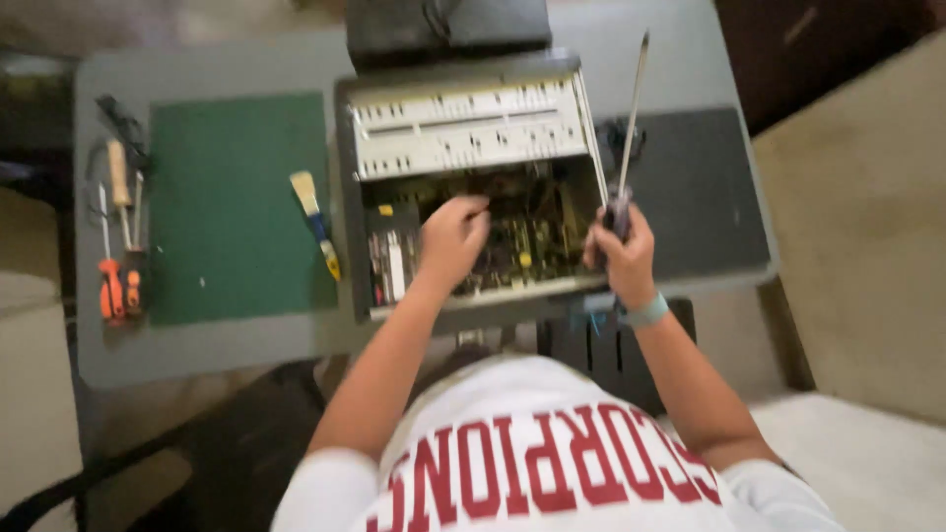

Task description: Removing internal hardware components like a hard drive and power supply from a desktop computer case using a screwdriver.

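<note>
An open computer case (pixel 473 128) lies on its side on a grey table (pixel 197 345), its circuit board (pixel 532 236) exposed. My left hand (pixel 451 239) reaches inside the case, fingers curled over the board; whether it grips anything I cannot tell. My right hand (pixel 621 256) is at the case's right edge, closed around the dark handle of a long screwdriver (pixel 631 118) whose shaft points up and away from me. A pale band sits on my right wrist.
A green cutting mat (pixel 232 207) lies left of the case, with a small brush (pixel 315 222) at its right edge. Orange-handled screwdrivers (pixel 116 286) and other tools lie at the table's far left. A dark mat (pixel 700 187) is to the right. A black box (pixel 448 25) stands behind the case.
</note>
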